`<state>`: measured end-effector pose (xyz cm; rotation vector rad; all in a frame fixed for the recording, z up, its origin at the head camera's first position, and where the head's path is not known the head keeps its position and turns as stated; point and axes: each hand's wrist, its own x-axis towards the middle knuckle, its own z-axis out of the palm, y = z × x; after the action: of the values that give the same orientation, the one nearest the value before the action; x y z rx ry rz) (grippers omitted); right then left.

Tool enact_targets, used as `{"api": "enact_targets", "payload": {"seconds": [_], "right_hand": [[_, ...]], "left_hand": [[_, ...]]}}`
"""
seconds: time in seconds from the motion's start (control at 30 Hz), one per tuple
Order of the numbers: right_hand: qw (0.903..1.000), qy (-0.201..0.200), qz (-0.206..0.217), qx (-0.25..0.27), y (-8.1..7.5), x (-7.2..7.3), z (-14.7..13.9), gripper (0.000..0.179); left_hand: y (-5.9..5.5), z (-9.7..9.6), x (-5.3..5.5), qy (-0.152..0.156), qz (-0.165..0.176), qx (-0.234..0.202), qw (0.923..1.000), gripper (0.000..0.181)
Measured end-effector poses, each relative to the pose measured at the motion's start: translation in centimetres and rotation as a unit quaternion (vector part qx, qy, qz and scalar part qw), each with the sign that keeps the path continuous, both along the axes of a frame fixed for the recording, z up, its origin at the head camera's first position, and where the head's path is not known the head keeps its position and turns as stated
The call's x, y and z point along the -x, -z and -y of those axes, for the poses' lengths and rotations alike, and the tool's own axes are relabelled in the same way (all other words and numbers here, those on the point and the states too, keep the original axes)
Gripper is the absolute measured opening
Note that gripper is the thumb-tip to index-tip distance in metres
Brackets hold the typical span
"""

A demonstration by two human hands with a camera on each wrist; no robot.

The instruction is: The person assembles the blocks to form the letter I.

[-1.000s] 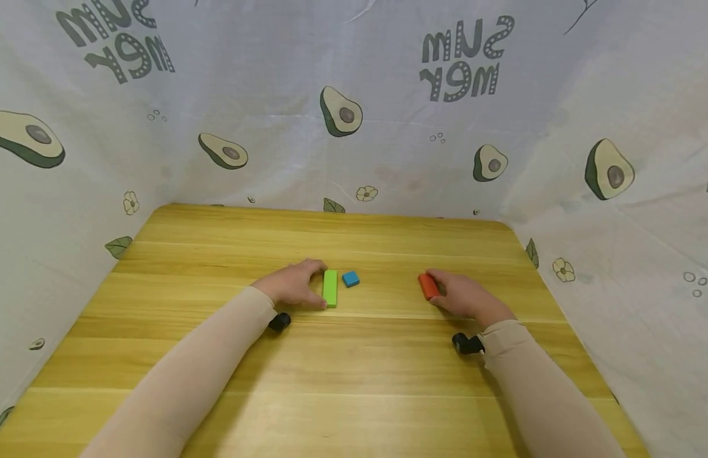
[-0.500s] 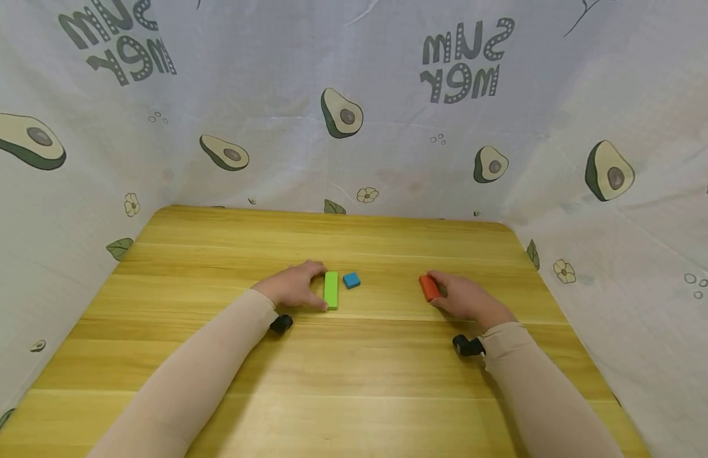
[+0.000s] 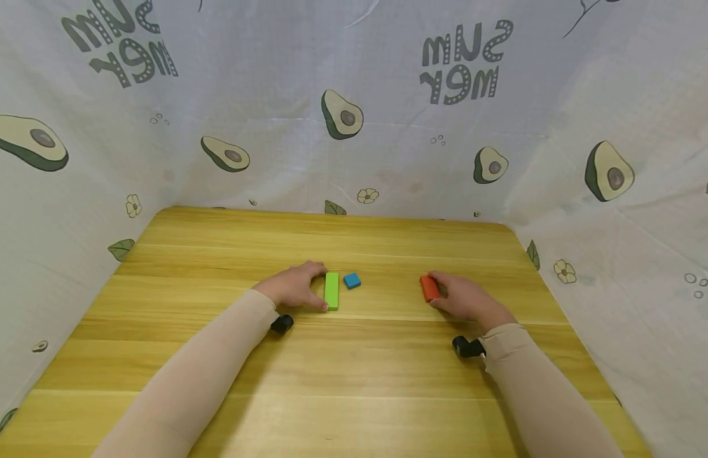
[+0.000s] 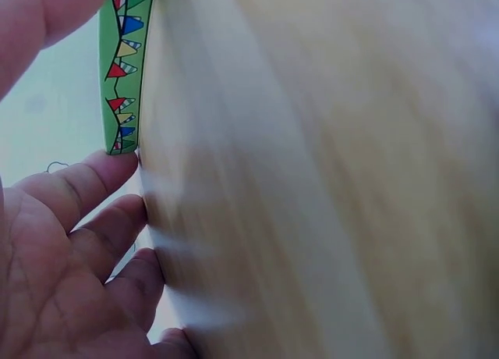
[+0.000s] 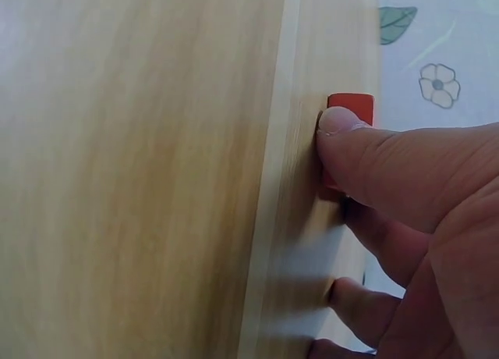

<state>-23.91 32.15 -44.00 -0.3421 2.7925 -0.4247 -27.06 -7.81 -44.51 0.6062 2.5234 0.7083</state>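
My left hand (image 3: 293,285) pinches a long green block (image 3: 331,291) lengthwise, thumb at its near end and index finger at its far end. In the left wrist view the side of this green block (image 4: 122,74) carries printed bunting flags, and the other fingertips touch the tabletop. Just right of it lies a small blue square block (image 3: 352,281), which neither hand touches. Farther right, my right hand (image 3: 467,298) pinches a red block (image 3: 429,289) between thumb and fingers. The thumb covers the middle of the red block (image 5: 351,105) in the right wrist view.
Under everything is a wood-grain table (image 3: 354,375). A white cloth printed with avocados (image 3: 273,76) hangs along its back and sides. Black wrist cameras (image 3: 467,346) stick out below both hands.
Both hands keep their grip and the blocks stay where they are on the table. Only the head view has shifted very slightly.
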Motion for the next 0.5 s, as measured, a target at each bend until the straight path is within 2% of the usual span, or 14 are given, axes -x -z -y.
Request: {"api": "enact_targets", "payload": {"seconds": [0.5], "right_hand": [[0.9986,0.043,0.009,0.028,-0.1,0.04,0.03,0.077]], "left_hand": [[0.2,0.02,0.13,-0.003,0.002,-0.005,1.0,0.089]]}}
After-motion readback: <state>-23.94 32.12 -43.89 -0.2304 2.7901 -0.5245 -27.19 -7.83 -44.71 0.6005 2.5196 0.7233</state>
